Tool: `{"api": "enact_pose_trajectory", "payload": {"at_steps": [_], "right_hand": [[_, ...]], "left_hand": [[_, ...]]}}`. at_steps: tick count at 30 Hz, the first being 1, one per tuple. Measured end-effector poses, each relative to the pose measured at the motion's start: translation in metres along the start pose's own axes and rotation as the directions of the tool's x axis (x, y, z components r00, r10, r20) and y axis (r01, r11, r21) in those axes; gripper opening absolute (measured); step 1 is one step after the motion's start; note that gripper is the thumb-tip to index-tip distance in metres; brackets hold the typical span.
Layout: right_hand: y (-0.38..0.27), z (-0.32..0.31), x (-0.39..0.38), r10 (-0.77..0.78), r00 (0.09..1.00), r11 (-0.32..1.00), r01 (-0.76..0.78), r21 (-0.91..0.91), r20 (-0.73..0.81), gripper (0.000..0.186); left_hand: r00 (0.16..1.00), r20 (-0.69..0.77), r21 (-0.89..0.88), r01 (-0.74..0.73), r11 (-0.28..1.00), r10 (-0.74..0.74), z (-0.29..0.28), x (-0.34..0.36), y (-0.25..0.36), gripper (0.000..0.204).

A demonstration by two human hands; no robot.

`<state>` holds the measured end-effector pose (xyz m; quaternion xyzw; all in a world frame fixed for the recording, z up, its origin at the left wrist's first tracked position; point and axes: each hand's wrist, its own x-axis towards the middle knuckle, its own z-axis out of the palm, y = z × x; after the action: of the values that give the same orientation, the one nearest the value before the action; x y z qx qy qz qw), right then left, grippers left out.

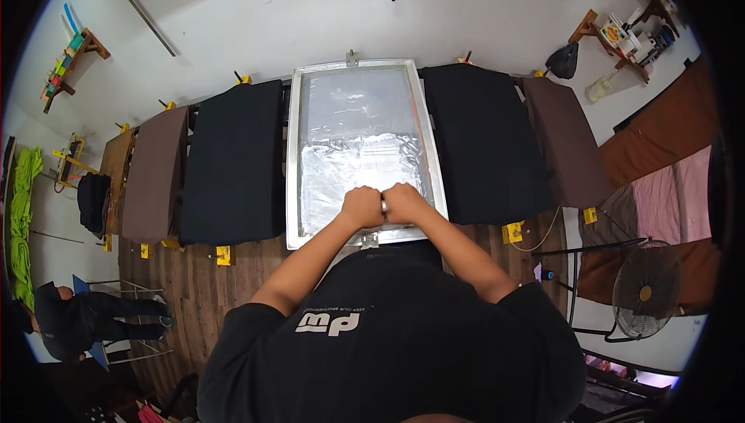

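Observation:
A metal-framed printing screen (pixel 326 167) lies in front of me, its mesh partly smeared with pale, glossy ink. My left hand (pixel 362 207) and my right hand (pixel 405 204) are closed side by side over the screen's near part, on a tool, likely a squeegee (pixel 384 206), of which only a short silvery bit shows between my fists. The rest of it is hidden by my hands.
Cloth-covered boards flank the screen, dark (pixel 233 159) (pixel 485 143) and brown (pixel 151 175) (pixel 566 143). Wall shelves (pixel 625 58) hold supplies. A standing fan (pixel 644 291) is at right. Another person (pixel 62 326) is at lower left by green hanging cloth (pixel 23 221).

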<state>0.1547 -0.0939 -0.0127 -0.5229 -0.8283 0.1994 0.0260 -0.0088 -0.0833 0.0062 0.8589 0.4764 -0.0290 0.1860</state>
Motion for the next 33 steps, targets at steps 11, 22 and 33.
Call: {"api": "enact_pose_trajectory", "payload": {"at_steps": [11,22,33], "right_hand": [[0.0,-0.019,-0.001,-0.007,0.975,0.996,-0.014,0.092,0.223,0.022],[-0.015,0.031,-0.029,0.036,0.974,0.998,-0.026,0.05,-0.225,0.023],[0.003,-0.013,0.016,0.078,0.995,0.995,-0.074,0.06,-0.061,0.022]], "left_hand": [[0.96,0.275,-0.087,0.084,0.993,-0.057,-0.017,0.001,0.004,0.033],[0.97,-0.231,-0.074,-0.091,0.993,0.071,0.03,-0.027,0.001,0.024],[0.991,-0.122,-0.073,0.053,0.996,-0.062,-0.009,0.008,-0.01,0.021]]}}
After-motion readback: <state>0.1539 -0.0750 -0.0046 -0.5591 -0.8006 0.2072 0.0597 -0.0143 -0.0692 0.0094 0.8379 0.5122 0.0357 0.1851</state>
